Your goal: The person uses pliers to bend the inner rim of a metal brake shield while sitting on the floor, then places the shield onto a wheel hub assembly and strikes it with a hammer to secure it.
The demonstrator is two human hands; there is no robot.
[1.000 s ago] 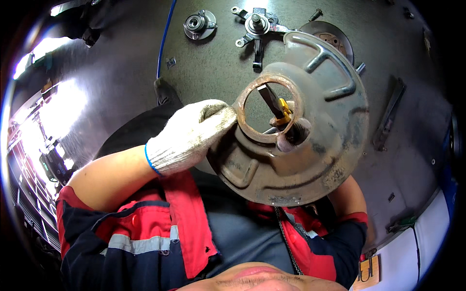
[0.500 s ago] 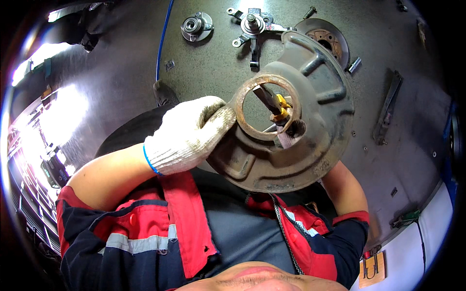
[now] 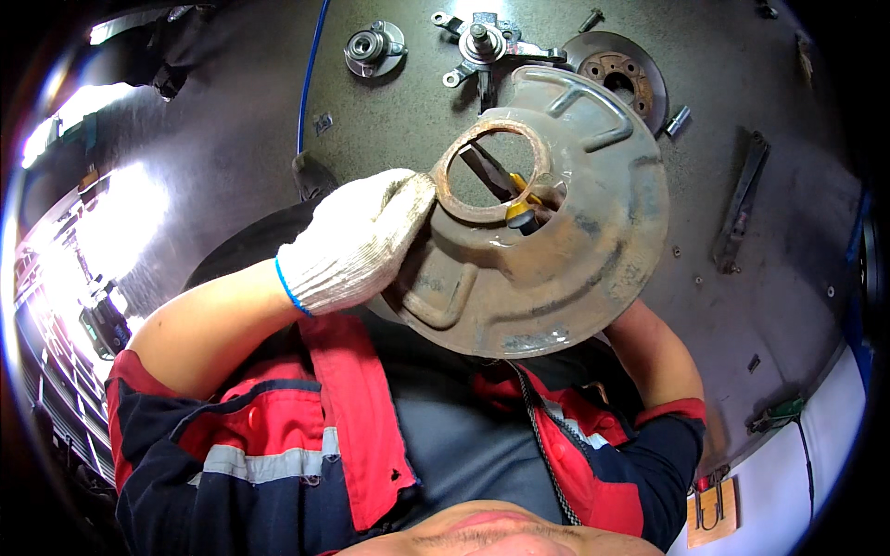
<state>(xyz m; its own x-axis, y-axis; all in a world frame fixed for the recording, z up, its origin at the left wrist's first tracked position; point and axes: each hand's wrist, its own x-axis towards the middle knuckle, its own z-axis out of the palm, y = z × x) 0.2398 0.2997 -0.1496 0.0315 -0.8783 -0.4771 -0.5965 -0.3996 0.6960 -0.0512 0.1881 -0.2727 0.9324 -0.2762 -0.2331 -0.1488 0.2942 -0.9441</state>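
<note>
A rusty brake dust shield (image 3: 593, 250), a curved metal plate with a round opening, is held tilted before my chest. My left hand (image 3: 366, 236), in a white knitted glove, pinches its left edge beside the opening. Through the opening shows a tool with a flat dark blade and yellow-and-black handle (image 3: 522, 211); its exact kind is unclear. Its blade lies across the opening near the rusty rim. Behind the plate, my right hand (image 3: 551, 197) is around the handle, mostly hidden; only a shadowed bit shows, while the forearm emerges at lower right.
Beyond the shield lie a wheel hub bearing (image 3: 375, 49), a steering knuckle (image 3: 480, 48), a brake disc (image 3: 619, 76), a bolt (image 3: 591, 20) and a socket (image 3: 678, 121). A long dark metal bar (image 3: 742, 204) lies at right. A blue hose (image 3: 311, 83) runs across the far left.
The shield has tipped and shifted slightly up and left, showing more of its face. The blade has moved up-left within the opening, and less of my right hand shows.
</note>
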